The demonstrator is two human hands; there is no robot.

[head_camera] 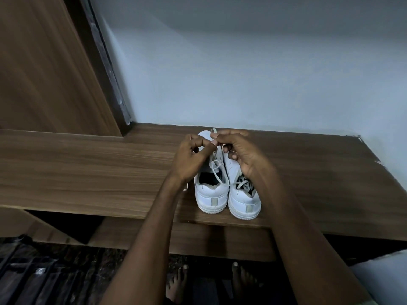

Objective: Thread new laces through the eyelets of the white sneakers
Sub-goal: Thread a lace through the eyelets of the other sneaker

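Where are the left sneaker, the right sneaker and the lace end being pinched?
left sneaker (pixel 211 195): head view, on its heel.
right sneaker (pixel 244 202): head view, on its heel.
lace (pixel 213 130): head view, on the loop above the fingertips.

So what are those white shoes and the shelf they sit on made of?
The sneakers look like smooth white leather or a synthetic imitation, with a soft sheen and ribbed rubbery soles. The shelf looks like wood-grain laminate board, matte and streaked; solid wood cannot be ruled out.
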